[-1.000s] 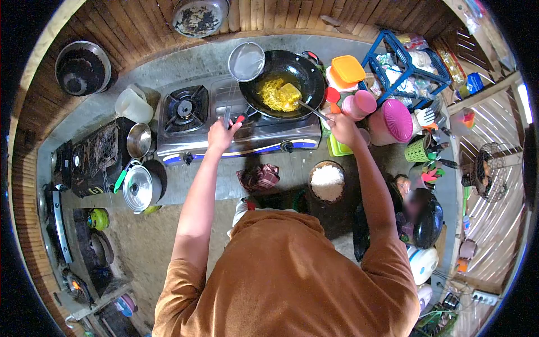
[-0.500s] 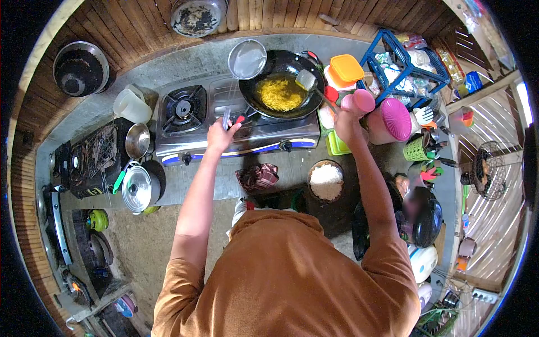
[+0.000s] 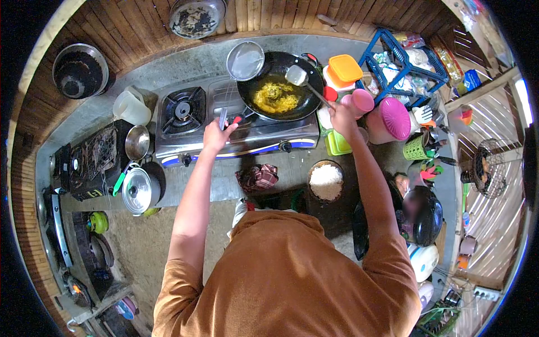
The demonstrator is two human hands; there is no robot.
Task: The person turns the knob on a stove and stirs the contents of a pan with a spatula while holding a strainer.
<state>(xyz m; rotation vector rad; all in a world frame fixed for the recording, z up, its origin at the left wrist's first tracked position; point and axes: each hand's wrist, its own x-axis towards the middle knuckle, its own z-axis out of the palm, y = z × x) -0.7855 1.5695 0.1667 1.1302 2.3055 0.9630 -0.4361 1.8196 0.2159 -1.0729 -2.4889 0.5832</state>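
Note:
A black wok [image 3: 306, 95] holding yellow noodles [image 3: 275, 98] sits on the right burner of a steel two-burner stove [image 3: 247, 132]. My left hand [image 3: 216, 135] grips the wok's red and black handle [image 3: 240, 118]. My right hand [image 3: 339, 115] holds a metal spatula [image 3: 296, 74], whose blade hangs above the wok's right side, clear of the noodles. A round wire strainer [image 3: 245, 60] leans on the wok's left rim.
A bowl of white rice [image 3: 327, 181] and a checked cloth [image 3: 258, 177] lie in front of the stove. Pink and orange plastic containers [image 3: 370, 106] and a blue rack [image 3: 407, 59] crowd the right. A lidded pot [image 3: 139, 190] and black grill [image 3: 92, 160] stand left.
My right hand has lifted the spatula out of the noodles and swung it to the wok's upper right side. The noodles lie more spread. My left hand stays on the handle.

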